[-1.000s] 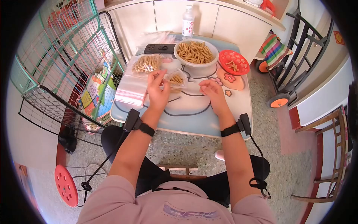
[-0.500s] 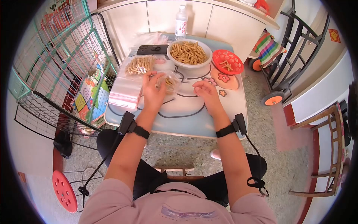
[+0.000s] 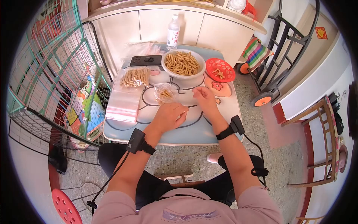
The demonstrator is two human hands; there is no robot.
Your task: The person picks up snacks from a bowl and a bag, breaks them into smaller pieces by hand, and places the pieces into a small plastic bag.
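My left hand (image 3: 169, 116) hovers over the table's near half, loosely curled, with a gap between thumb and fingers and nothing visible in it. Just beyond its knuckles lies a small clear plastic bag (image 3: 165, 93) holding a few brown stick snacks. My right hand (image 3: 206, 101) is to the right of that bag, fingers loosely bent and nothing seen in them. Behind both hands stands a white bowl (image 3: 201, 71) heaped with stick snacks (image 3: 181, 62). A fuller bag of sticks (image 3: 135, 77) and a stack of flat clear bags (image 3: 122, 108) lie on the left.
A red plastic basket (image 3: 223, 66) with a few sticks is at the table's right. A black phone (image 3: 145, 60) and a water bottle (image 3: 173, 33) are at the back. Wire cages (image 3: 48, 82) flank the left side; a hand truck (image 3: 287, 48) stands at the right.
My left hand has left the small bag and moved toward me and to the right. The small bag stays lying on the table. My right hand has shifted little; the view has tilted slightly.
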